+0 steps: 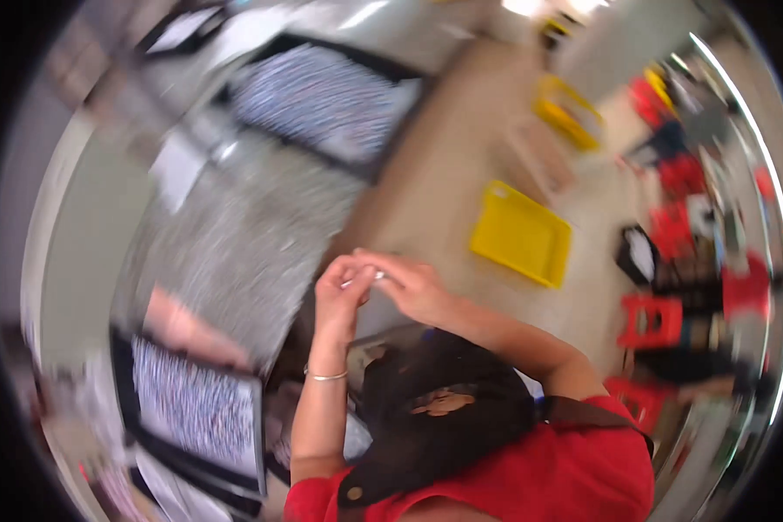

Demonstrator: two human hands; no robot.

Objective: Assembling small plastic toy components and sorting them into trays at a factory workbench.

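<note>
Your hands are together just left of frame centre: left hand (pixel 339 289) curled, right hand (pixel 416 287) reaching its fingers over to it. Left forearm (pixel 317 426) runs near-vertical from lower centre-left; right forearm (pixel 509 337) slants up-left from lower right, elbow bent.

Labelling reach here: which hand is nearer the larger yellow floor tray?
Right. In the picture, the right hand is left of and slightly below the tray; the left hand is farther left.
</note>
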